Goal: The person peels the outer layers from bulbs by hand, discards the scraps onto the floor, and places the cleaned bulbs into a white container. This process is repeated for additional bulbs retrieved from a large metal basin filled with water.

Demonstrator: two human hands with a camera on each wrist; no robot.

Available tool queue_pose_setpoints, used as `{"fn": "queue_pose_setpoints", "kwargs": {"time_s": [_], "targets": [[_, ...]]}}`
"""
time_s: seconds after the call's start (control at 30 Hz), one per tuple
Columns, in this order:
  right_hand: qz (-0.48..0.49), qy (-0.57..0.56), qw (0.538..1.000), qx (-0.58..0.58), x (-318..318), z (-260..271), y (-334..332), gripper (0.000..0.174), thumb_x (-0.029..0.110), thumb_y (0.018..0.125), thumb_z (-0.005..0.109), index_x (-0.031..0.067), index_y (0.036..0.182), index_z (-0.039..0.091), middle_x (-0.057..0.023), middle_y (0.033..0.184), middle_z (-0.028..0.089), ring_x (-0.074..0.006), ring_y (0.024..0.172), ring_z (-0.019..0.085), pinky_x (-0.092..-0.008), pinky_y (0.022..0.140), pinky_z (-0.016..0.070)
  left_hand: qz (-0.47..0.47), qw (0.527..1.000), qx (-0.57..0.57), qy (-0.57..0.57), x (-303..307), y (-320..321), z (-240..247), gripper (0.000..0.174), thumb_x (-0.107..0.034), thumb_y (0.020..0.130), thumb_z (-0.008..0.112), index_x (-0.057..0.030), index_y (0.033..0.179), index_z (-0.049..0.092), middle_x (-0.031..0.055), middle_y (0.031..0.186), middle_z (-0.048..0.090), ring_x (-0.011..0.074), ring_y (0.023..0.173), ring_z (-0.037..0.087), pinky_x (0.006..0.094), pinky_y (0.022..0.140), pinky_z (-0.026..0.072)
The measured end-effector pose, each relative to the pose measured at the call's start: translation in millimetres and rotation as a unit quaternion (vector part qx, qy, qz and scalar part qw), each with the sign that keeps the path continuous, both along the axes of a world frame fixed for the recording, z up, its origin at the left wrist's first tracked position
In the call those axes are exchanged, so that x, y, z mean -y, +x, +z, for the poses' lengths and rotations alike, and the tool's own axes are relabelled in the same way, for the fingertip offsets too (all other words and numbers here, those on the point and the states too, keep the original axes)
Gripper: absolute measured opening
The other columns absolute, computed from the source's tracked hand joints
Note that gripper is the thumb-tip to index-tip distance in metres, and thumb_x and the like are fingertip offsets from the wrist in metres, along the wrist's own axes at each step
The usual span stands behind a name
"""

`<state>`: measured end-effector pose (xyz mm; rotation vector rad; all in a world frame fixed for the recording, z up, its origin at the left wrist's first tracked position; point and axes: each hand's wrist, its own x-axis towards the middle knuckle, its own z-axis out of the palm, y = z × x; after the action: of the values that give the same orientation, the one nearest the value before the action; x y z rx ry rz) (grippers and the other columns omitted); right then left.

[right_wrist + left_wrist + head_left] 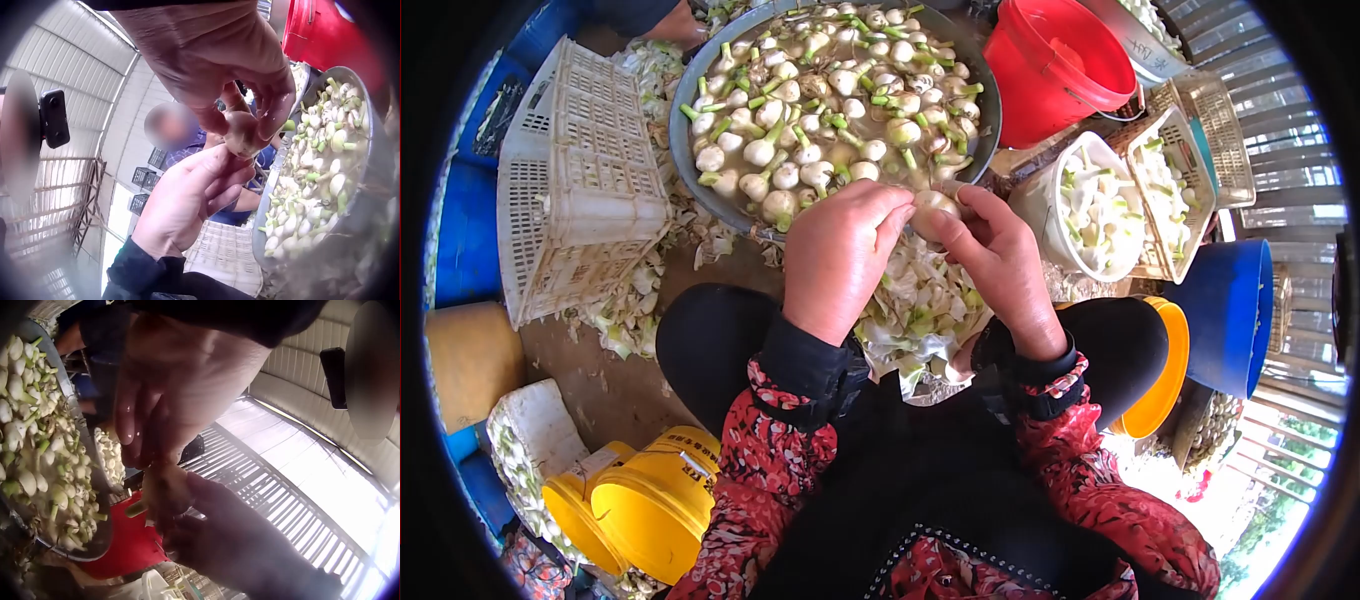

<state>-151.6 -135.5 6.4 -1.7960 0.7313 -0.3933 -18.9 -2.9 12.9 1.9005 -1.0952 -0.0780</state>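
Between my hands, in front of the basin's near rim, is a whitish garlic bulb with a short green stem. My right hand holds it between curled fingers and thumb. My left hand pinches the bulb's other side with thumb and fingertips. In the right wrist view, the left thumb lies against the lower part of the bulb. A wide metal basin beyond the hands holds many garlic bulbs with cut green stems, in cloudy water. Loose pale peelings lie heaped below the hands.
A red bucket, a white bucket of peeled pieces and a crate stand right of the basin. A white crate stands left. Yellow buckets and a blue barrel flank the legs. Another person sits beyond.
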Motion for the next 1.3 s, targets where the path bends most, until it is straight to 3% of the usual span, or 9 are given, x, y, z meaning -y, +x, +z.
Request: {"fn": "queue_pose_setpoints", "kwargs": {"time_s": [0.17, 0.37, 0.47, 0.6, 0.7, 0.8, 1.17, 1.27, 1.3], "targets": [[0.0, 0.02, 0.999, -0.04, -2.3, -2.2, 0.2, 0.049, 0.028, 0.095, 0.076, -0.0054, 0.127, 0.061, -0.0096, 0.101, 0.068, -0.0111, 0.084, 0.064, -0.029, 0.073, 0.0548, 0.034, 0.995, 0.077, 0.044, 6.4, -1.5, -9.8, 0.007, -0.009, 0.088, 0.072, -0.0073, 0.093, 0.068, 0.0095, 0.08, 0.066, 0.029, 0.071, 0.066, 0.035, 0.065, 0.0525], [0.032, 0.186, 0.975, 0.118, 1.0, -1.1, 0.3, 0.048, 0.02, 0.099, 0.07, -0.0005, 0.139, 0.052, -0.0074, 0.113, 0.066, -0.0119, 0.098, 0.063, -0.0289, 0.085, 0.0528, 0.004, 0.952, -0.29, -0.098, 10.1, -0.6, -22.4, 0.003, -0.003, 0.092, 0.067, -0.0039, 0.094, 0.069, 0.0038, 0.08, 0.068, 0.0139, 0.069, 0.066, 0.0283, 0.064, 0.0518], [0.029, 0.237, 0.959, 0.154, 1.3, -2.6, 3.8, 0.051, 0.014, 0.098, 0.07, 0.001, 0.141, 0.048, -0.0067, 0.118, 0.064, -0.0123, 0.107, 0.061, -0.0291, 0.092, 0.0508, -0.109, 0.883, -0.445, -0.097, 7.3, -1.0, -18.1, 0.015, -0.007, 0.102, 0.061, 0.0027, 0.113, 0.062, 0.0041, 0.095, 0.067, 0.011, 0.088, 0.066, 0.0266, 0.081, 0.0543], [-0.007, 0.245, 0.953, 0.176, 7.1, -3.4, 2.2, 0.058, 0.009, 0.091, 0.075, 0.0004, 0.141, 0.046, -0.0086, 0.122, 0.062, -0.0148, 0.111, 0.061, -0.0308, 0.096, 0.0499, 0.002, 0.913, -0.381, -0.143, 1.3, 9.7, -9.8, 0.012, -0.005, 0.102, 0.059, 0.0007, 0.113, 0.062, 0.0058, 0.105, 0.068, 0.013, 0.091, 0.066, 0.0276, 0.084, 0.0534], [-0.027, 0.223, 0.957, 0.181, 10.0, 1.0, -4.6, 0.061, 0.008, 0.09, 0.075, -0.0013, 0.142, 0.044, -0.0094, 0.125, 0.061, -0.0163, 0.113, 0.062, -0.0321, 0.098, 0.0504, 0.078, 0.986, -0.036, -0.143, 5.3, 6.9, 13.8, 0.031, -0.006, 0.096, 0.068, -0.0037, 0.127, 0.063, 0.0086, 0.115, 0.068, 0.0218, 0.109, 0.064, 0.0354, 0.095, 0.0511], [0.018, 0.174, 0.973, 0.153, 7.9, -0.6, -4.9, 0.063, 0.009, 0.088, 0.076, -0.0037, 0.141, 0.043, -0.0101, 0.122, 0.062, -0.0173, 0.112, 0.062, -0.0325, 0.096, 0.0519, -0.063, 0.991, 0.082, -0.08, 10.1, 6.2, 3.5, 0.029, -0.008, 0.087, 0.073, -0.0055, 0.116, 0.071, 0.0112, 0.11, 0.069, 0.0299, 0.104, 0.066, 0.0372, 0.091, 0.0519], [0.042, 0.24, 0.966, 0.087, 8.1, 5.4, -11.9, 0.063, 0.007, 0.087, 0.073, -0.0091, 0.14, 0.044, -0.0177, 0.129, 0.063, -0.0195, 0.115, 0.064, -0.0338, 0.098, 0.0519, -0.023, 0.997, 0.075, -0.005, 9.7, -4.6, -3.8, 0.011, -0.002, 0.085, 0.07, -0.0069, 0.095, 0.066, 0.0101, 0.088, 0.067, 0.0311, 0.08, 0.065, 0.0383, 0.07, 0.0528], [0.113, 0.151, 0.974, 0.125, 7.3, 16.0, -10.9, 0.063, 0.007, 0.087, 0.074, -0.0069, 0.141, 0.045, -0.0145, 0.127, 0.063, -0.02, 0.117, 0.063, -0.0344, 0.1, 0.0514, -0.02, 0.999, 0.015, -0.037, 9.1, -4.0, -13.9, 0.011, -0.001, 0.091, 0.066, -0.0058, 0.101, 0.064, 0.0062, 0.087, 0.067, 0.0223, 0.078, 0.066, 0.0318, 0.071, 0.0521], [0.113, 0.15, 0.974, 0.126, 5.7, 15.5, -9.5, 0.063, 0.007, 0.087, 0.074, -0.0069, 0.141, 0.045, -0.0145, 0.127, 0.063, -0.02, 0.117, 0.063, -0.0344, 0.1, 0.0514, -0.041, 0.982, -0.17, -0.068, 9.0, -3.4, -17.9, 0.01, -0.001, 0.094, 0.065, -0.0044, 0.104, 0.062, 0.0039, 0.09, 0.066, 0.0162, 0.08, 0.065, 0.0282, 0.073, 0.0509]]}}
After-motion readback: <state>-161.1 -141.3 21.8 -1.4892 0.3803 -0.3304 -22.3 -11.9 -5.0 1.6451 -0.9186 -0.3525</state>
